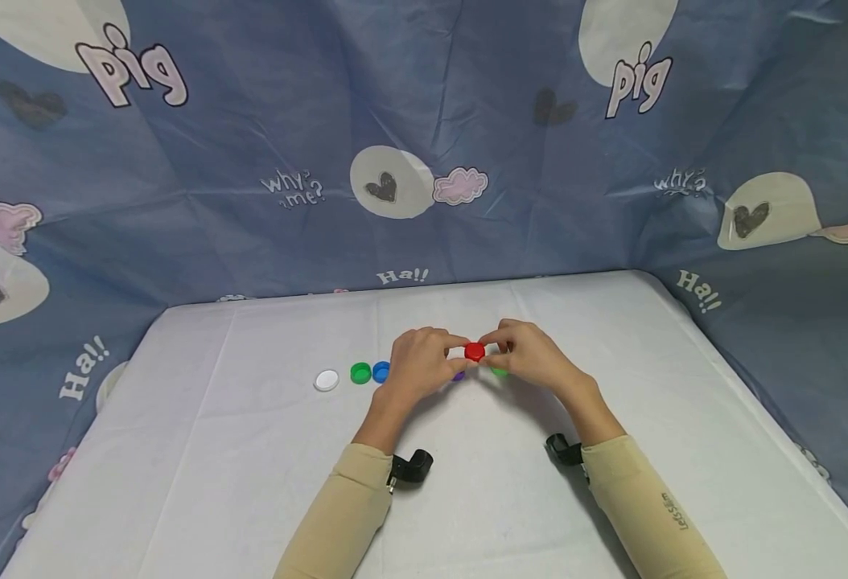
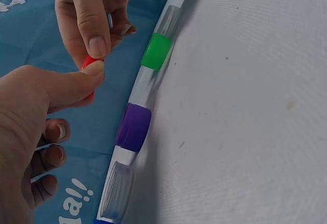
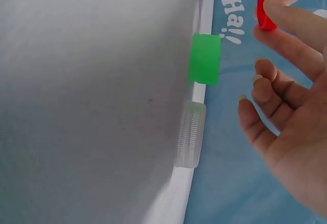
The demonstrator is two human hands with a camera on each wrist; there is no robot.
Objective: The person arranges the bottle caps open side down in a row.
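Both hands pinch one red bottle cap (image 1: pixel 475 351) between thumb and forefinger, raised over the table. My left hand (image 1: pixel 424 362) grips its left side and my right hand (image 1: pixel 533 358) its right. In the right wrist view the red cap is seen edge-on, and the other fingers of the right hand curl loosely away from it. Beneath the hands, a purple cap (image 2: pixel 134 127) and a light green cap (image 3: pixel 205 59) lie on the table, mostly covered by the hands in the head view. A clear ribbed cap (image 3: pixel 191 134) sits beside the light green one.
Left of the left hand, a white cap (image 1: pixel 327 380), a darker green cap (image 1: pixel 360 373) and a blue cap (image 1: pixel 381 371) continue the row. Another clear cap (image 2: pixel 116 191) lies by the purple one. A patterned blue cloth (image 1: pixel 250 225) hangs behind the white-covered table (image 1: pixel 250 482).
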